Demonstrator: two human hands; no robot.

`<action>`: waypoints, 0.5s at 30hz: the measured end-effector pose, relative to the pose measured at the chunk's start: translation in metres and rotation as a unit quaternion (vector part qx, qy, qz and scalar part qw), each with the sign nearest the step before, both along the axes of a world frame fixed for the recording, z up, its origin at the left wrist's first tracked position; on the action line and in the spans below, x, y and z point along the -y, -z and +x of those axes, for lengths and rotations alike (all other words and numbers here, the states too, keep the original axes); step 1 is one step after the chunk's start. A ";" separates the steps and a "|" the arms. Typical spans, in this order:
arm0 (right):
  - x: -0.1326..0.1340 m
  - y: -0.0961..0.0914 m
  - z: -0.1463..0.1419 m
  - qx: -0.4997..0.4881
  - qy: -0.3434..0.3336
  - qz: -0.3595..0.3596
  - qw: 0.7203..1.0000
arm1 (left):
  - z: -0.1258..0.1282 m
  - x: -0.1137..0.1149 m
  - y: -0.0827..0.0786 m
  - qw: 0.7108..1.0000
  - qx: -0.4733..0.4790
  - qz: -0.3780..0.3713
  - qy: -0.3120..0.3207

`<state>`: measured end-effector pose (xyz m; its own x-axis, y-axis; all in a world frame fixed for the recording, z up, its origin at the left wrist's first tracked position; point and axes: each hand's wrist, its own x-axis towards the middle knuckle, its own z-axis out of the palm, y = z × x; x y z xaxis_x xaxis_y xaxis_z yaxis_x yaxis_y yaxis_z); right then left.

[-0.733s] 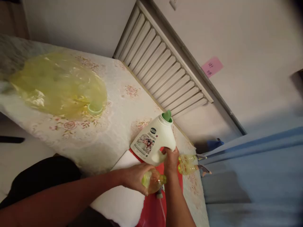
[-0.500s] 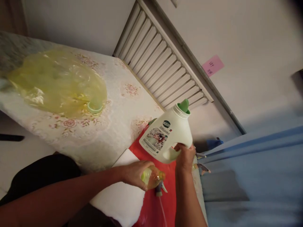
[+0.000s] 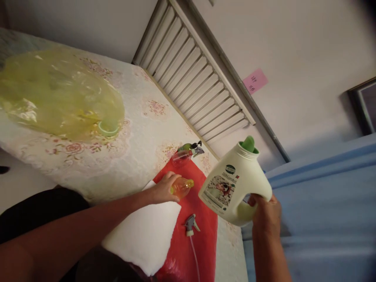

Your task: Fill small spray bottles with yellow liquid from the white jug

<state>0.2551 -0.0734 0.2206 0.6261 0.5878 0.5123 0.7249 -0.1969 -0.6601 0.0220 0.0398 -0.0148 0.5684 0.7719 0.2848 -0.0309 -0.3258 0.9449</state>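
Observation:
My right hand [image 3: 266, 213] is closed round the handle of a pale green detergent jug [image 3: 235, 184], held tilted above the table's right side. Its neck has no cap, and a green pouring spout shows inside. My left hand [image 3: 164, 188] grips a small clear bottle [image 3: 181, 187] by its base; yellowish liquid is in it and its open mouth points right. Below the bottle, a grey trigger sprayer head [image 3: 190, 224] with a thin clear tube lies on a red sheet [image 3: 202, 250]. A white cloth [image 3: 147, 235] lies under my left forearm.
At the far end of the red sheet are a clear spray bottle [image 3: 181, 158] and a green one behind it. A yellow plastic bag [image 3: 58, 94] with a light green ring sits on the flowered tablecloth [image 3: 135, 109]. A radiator [image 3: 194, 70] and blue curtain [image 3: 323, 219] border the table.
The jug has moved right and slightly down, away from the small bottle, which has risen slightly. The spray bottles behind the jug and the sprayer head are now more visible. The view has shifted.

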 end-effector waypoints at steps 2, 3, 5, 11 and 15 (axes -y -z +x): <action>0.011 0.002 0.009 0.021 0.014 -0.041 0.999 | 0.005 -0.006 0.005 0.999 -0.002 0.021 -0.029; 0.016 0.004 0.013 0.027 0.019 -0.063 0.997 | 0.007 -0.009 0.007 0.999 -0.007 0.032 -0.044; 0.023 0.008 0.017 0.028 0.028 -0.106 0.994 | 0.011 -0.014 0.011 0.996 -0.022 0.047 -0.069; 0.031 0.025 0.017 0.002 0.013 -0.176 0.984 | 0.018 -0.025 0.021 0.996 -0.027 0.007 -0.083; 0.033 0.035 0.015 0.005 -0.012 -0.211 0.977 | 0.021 -0.025 0.030 0.997 -0.019 -0.030 -0.072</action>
